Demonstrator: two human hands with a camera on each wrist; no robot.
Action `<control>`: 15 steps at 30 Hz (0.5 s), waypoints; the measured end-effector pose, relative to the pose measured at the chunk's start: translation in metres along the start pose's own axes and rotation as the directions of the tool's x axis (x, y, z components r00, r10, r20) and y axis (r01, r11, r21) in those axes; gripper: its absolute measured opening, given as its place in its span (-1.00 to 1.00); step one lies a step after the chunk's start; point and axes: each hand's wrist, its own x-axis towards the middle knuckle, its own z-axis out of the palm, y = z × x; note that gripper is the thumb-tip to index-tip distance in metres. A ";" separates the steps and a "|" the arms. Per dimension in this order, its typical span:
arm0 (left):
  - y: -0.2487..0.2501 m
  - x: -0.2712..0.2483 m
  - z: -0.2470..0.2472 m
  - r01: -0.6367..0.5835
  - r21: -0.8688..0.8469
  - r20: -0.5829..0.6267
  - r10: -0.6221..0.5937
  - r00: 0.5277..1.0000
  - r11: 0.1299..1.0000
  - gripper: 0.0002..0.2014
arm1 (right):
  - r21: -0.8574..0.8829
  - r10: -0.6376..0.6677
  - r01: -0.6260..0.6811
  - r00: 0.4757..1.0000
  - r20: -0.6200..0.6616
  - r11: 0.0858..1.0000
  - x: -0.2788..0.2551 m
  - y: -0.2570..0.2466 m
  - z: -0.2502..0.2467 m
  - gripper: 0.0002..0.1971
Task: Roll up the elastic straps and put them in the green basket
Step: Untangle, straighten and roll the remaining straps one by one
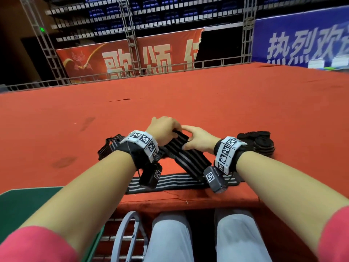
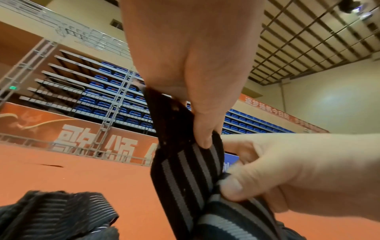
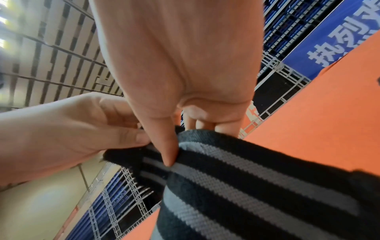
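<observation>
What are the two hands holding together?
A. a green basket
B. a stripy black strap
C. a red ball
B: the left hand and the right hand both pinch the end of one black strap with grey stripes, above the red table.

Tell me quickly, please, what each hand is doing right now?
Left hand: pinches the end of the strap.
Right hand: pinches the same strap beside it.

Elastic strap (image 3: pixel 257 183): ribbed knit cloth, matt, black with grey stripes. Tabletop (image 1: pixel 207 103): red felt-like cloth, matt. Far truss (image 1: pixel 130 29): bare metal.
</observation>
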 end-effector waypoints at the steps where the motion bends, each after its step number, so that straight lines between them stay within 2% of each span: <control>1: 0.004 0.003 0.001 -0.021 0.023 -0.017 0.022 1.000 1.000 -0.81 | -0.022 -0.010 0.010 1.000 -0.012 1.000 0.001 -0.003 0.001 -0.56; 3: 0.010 0.007 0.001 -0.035 0.009 -0.051 0.035 0.998 0.999 -0.86 | -0.010 0.012 -0.012 0.997 -0.074 1.000 0.003 -0.006 0.003 -0.89; 7: 0.011 0.011 0.007 0.002 -0.136 -0.107 -0.017 0.994 0.991 -0.88 | 0.192 0.150 -0.123 0.980 -0.134 0.974 0.006 -0.003 0.005 -0.77; 8: 0.010 0.011 0.009 0.039 -0.189 -0.117 -0.062 0.991 0.981 -0.84 | 0.218 0.174 -0.141 0.975 -0.140 0.966 0.007 -0.001 0.005 -0.78; 10: 0.006 0.010 0.014 0.157 -0.284 -0.113 -0.196 0.974 0.946 -0.63 | 0.278 0.218 -0.168 0.962 -0.162 0.946 0.007 0.003 0.003 -0.82; 12: -0.003 0.009 0.020 0.280 -0.413 -0.073 -0.337 0.939 0.867 -0.40 | 0.384 0.272 -0.183 0.943 -0.192 0.905 0.008 0.006 0.002 -0.86; 14: -0.012 0.008 0.029 0.374 -0.596 0.076 -0.414 0.907 0.710 -0.21 | 0.473 0.311 -0.174 0.923 -0.229 0.864 0.008 0.007 0.001 -0.87; 15: -0.015 0.007 0.033 0.424 -0.655 0.181 -0.414 0.892 0.626 -0.19 | 0.507 0.324 -0.166 0.915 -0.241 0.846 0.008 0.007 0.001 -0.88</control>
